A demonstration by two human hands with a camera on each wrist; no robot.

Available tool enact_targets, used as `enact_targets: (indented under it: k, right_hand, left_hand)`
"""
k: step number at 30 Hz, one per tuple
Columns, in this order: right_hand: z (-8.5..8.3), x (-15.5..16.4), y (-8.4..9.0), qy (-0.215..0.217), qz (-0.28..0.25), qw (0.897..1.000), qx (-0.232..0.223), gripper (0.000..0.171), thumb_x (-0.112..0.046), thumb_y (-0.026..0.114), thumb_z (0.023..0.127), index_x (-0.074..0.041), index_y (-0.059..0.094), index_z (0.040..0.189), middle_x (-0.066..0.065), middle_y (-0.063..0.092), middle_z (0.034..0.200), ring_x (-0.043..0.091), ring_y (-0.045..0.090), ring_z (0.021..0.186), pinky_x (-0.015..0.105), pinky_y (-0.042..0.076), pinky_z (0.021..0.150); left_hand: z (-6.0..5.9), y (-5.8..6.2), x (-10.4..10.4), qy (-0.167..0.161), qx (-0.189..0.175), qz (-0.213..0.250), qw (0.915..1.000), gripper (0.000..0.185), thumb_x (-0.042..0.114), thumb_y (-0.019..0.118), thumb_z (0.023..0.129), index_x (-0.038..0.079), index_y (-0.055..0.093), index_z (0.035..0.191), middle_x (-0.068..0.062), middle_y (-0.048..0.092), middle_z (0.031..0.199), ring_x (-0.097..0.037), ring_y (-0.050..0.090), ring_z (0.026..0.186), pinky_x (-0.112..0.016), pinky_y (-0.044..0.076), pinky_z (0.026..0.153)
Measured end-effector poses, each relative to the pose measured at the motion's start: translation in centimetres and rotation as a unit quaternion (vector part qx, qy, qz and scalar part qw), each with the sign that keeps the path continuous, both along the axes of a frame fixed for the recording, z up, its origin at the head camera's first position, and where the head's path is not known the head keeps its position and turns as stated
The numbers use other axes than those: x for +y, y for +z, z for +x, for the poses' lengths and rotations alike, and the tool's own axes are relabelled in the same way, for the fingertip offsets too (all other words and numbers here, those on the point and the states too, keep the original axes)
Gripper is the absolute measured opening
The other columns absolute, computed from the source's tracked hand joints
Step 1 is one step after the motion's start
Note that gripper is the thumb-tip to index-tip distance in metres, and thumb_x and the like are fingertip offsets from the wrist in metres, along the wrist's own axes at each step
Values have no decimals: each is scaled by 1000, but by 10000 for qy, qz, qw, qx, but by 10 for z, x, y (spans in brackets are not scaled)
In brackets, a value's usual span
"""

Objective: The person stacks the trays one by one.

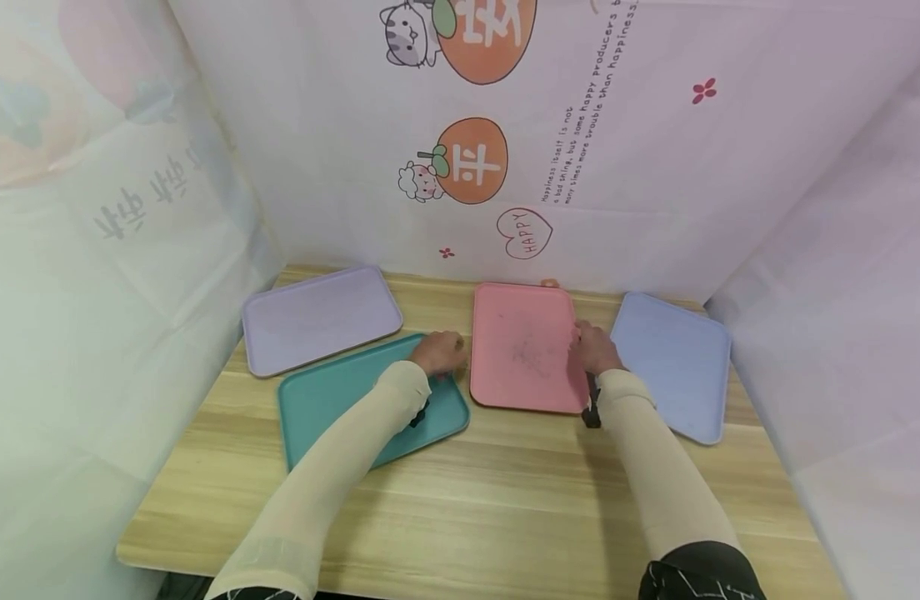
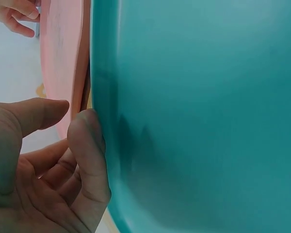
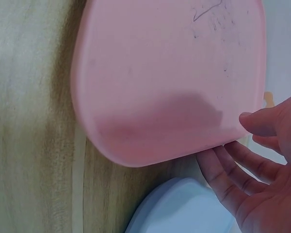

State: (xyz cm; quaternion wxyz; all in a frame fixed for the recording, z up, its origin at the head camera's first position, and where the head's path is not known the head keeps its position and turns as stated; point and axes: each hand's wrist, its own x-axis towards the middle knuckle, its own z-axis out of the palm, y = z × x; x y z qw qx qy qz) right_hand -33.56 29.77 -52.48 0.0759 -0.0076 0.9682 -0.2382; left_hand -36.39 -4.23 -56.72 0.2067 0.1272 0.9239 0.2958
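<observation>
A pink cutting board (image 1: pixel 523 346) lies in the middle of the wooden table (image 1: pixel 505 492). My left hand (image 1: pixel 439 353) sits at its left edge, over the corner of a teal tray (image 1: pixel 340 400). In the left wrist view the left hand (image 2: pixel 53 160) has loosely bent fingers, the index against the teal tray's rim (image 2: pixel 99 97), the thumb apart, and nothing held; the pink board (image 2: pixel 63 58) lies just beyond. My right hand (image 1: pixel 595 348) is at the board's right edge. In the right wrist view its straight fingers (image 3: pixel 218 170) reach under the pink board's edge (image 3: pixel 174 82), thumb beside it.
A lavender tray (image 1: pixel 317 317) lies at the back left and a pale blue board (image 1: pixel 673 362) at the right, close to the right hand. Printed cloth walls close in the table on three sides. Bare wood runs along the front.
</observation>
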Motion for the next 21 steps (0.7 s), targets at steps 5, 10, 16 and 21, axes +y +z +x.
enact_targets:
  k: [5,10,16,21]
  right_hand:
    - [3,-2,4,-11,28,10000,11,53,-7,47,111,14,39,159,41,53,151,56,53,140,68,46,121]
    - [2,-3,3,-117,17,9999,12,53,-4,48,109,14,40,158,40,51,153,56,52,142,68,45,122]
    - [-5,2,-5,-157,227,9996,18,41,1,53,99,15,61,137,38,63,139,55,62,129,67,54,113]
    - [-12,8,-15,-215,408,9989,3,12,-1,58,93,4,68,93,29,73,108,41,69,96,61,60,86]
  left_hand:
    - [10,17,6,-45,-208,62,9998,27,33,63,105,8,73,101,-6,65,70,-20,63,56,-34,52,49]
    - [24,34,11,-108,-189,207,9995,24,24,63,105,12,74,88,-3,60,64,-19,60,55,-31,51,49]
    - [32,39,12,116,-307,408,9986,15,19,67,103,10,77,109,-2,59,63,-17,62,56,-29,58,51]
    - [23,25,12,269,-420,535,9973,17,22,74,100,12,76,113,-2,62,61,-18,66,56,-30,59,52]
